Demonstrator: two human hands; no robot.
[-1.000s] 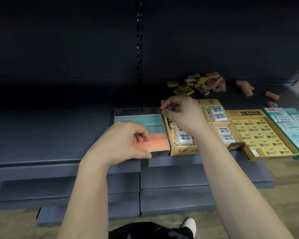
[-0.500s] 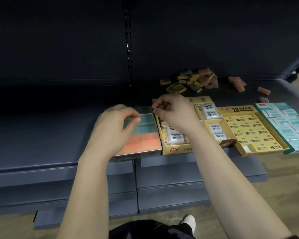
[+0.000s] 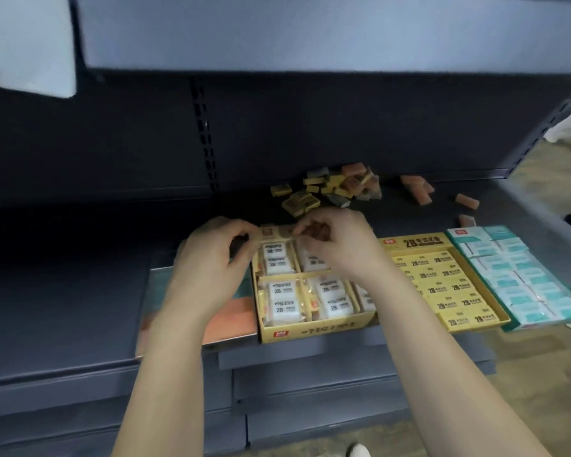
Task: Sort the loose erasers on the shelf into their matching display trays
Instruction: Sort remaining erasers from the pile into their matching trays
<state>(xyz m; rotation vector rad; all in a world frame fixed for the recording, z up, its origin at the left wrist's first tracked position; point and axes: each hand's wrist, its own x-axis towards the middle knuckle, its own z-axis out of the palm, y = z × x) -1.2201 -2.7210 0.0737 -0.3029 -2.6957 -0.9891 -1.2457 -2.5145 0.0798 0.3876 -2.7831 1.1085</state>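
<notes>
A yellow display tray (image 3: 310,332) of wrapped white 2B erasers (image 3: 279,300) sits at the shelf's front edge. Its upright back flap (image 3: 277,231) is pinched by my left hand (image 3: 208,268) at the left end and my right hand (image 3: 338,247) at the right end. Something brownish shows under my right hand's curled fingers; I cannot tell what it is. Behind the tray lies a pile of loose yellow, grey and orange erasers (image 3: 327,189). More loose orange erasers (image 3: 416,188) lie to the right of the pile.
A tray of teal and orange erasers (image 3: 236,316) lies partly under my left forearm. To the right are a yellow 2B tray (image 3: 442,282) and a teal-and-white tray (image 3: 524,282). The upper shelf (image 3: 310,34) hangs overhead. Lower shelves jut out below.
My left hand has left the teal-and-orange tray and moved right and back to the yellow tray's flap. My right hand has stayed at that flap. The view has shifted upward.
</notes>
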